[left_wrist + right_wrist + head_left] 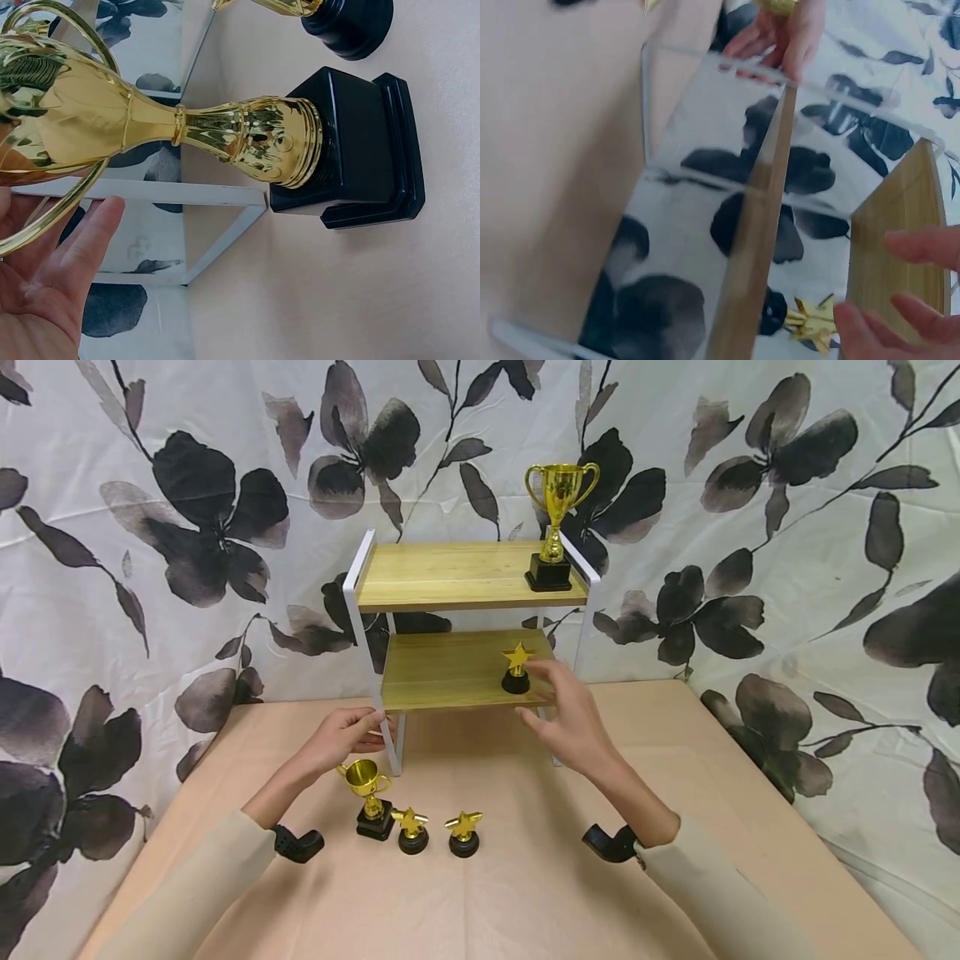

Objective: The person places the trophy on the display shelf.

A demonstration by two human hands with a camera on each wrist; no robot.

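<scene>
A two-tier shelf (pixel 450 693) with wooden boards and a white frame stands at the back. My left hand (pixel 347 732) holds the front left leg of its frame, thumb in front and fingers partly behind it. On the lower board, toward the right, stands a small gold star trophy (pixel 516 670) on a round black base. My right hand (pixel 570 714) is just right of it, thumb and fingers spread apart, fingertips close to the star. In the right wrist view the star trophy (pixel 810 321) shows beside the fingertips. A gold cup trophy (pixel 247 139) fills the left wrist view.
A larger two-handled cup trophy (pixel 557 518) stands on the top board at the right. On the table, below my left hand, the gold cup trophy (pixel 372 806) stands beside two star trophies, a left one (pixel 412 832) and a right one (pixel 464 835). Floral cloth (pixel 225 527) hangs behind.
</scene>
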